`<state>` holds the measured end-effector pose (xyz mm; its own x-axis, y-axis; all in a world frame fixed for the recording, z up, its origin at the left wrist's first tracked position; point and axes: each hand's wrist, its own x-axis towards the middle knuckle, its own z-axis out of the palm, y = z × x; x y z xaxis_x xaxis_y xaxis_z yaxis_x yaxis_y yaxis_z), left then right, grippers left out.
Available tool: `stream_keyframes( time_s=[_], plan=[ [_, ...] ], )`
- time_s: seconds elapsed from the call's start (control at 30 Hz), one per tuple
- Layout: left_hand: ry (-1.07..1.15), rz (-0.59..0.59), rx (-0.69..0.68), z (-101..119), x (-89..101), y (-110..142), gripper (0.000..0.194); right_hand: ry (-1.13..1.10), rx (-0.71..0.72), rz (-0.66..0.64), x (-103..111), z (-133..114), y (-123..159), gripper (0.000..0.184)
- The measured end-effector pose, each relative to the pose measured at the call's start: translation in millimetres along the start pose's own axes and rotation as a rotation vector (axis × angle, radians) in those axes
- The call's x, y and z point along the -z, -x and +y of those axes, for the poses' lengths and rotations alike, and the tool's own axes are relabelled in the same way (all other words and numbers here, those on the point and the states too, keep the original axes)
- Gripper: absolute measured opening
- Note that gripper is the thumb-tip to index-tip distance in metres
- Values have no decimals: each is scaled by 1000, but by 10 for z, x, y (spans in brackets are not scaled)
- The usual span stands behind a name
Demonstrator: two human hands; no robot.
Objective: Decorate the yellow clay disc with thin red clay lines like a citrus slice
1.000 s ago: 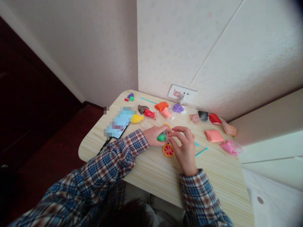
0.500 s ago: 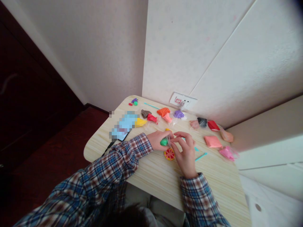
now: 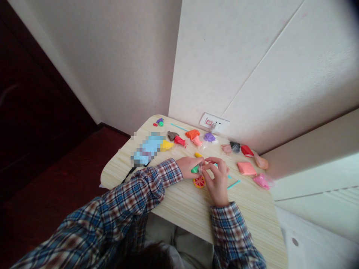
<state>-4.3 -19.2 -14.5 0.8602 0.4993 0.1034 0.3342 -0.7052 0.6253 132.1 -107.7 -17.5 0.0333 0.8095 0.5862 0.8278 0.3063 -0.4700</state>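
Above the middle of the table, my left hand (image 3: 188, 166) is closed around a clear plastic bag of green modelling clay (image 3: 195, 169). My right hand (image 3: 218, 180) pinches the bag's loose plastic at its right side, thumb and index finger together. Just below the hands lies a round red and yellow clay slice (image 3: 199, 182), like a citrus slice, partly covered by the right hand. A small yellow clay piece (image 3: 198, 154) lies just beyond my left hand. To the right of my right hand rests a thin turquoise modelling tool (image 3: 233, 184).
Bagged clay lines the far side: yellow (image 3: 167, 145), red (image 3: 180, 141), orange (image 3: 192, 134), purple (image 3: 209, 137). More bags, including coral (image 3: 246, 168) and pink (image 3: 263, 181), lie right. A blurred phone (image 3: 148, 148) lies left; small clay fruits (image 3: 160, 122) sit at the far-left corner. A wall socket (image 3: 214, 122) adjoins the table.
The view has shifted slightly. Both hands keep their hold on the bag, and less of the green clay shows between them now.
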Motion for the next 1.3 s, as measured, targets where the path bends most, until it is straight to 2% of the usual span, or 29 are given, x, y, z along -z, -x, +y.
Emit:
stream_keyframes(
  time_s=[0.4, 0.63, 0.77, 1.03, 1.3],
  plan=[
    [-59, 59, 18, -67, -38, 0, 38, 11, -35, 51, -31, 21, 23, 7],
    [-138, 13, 58, -27, -19, -15, 40, -52, -58, 15, -51, 68, 22, 9],
    [-157, 4, 32, -15, -21, -12, 35, -98, -91, -4, -38, 60, 10, 9],
    [-186, -22, -22, -17, 3, -1, 36, -123, -125, -40, -12, 29, -1, 8],
    [-139, 29, -53, -63, -32, -6, 42, -103, -157, 49, 14, 9, 13, 11]
  ],
)
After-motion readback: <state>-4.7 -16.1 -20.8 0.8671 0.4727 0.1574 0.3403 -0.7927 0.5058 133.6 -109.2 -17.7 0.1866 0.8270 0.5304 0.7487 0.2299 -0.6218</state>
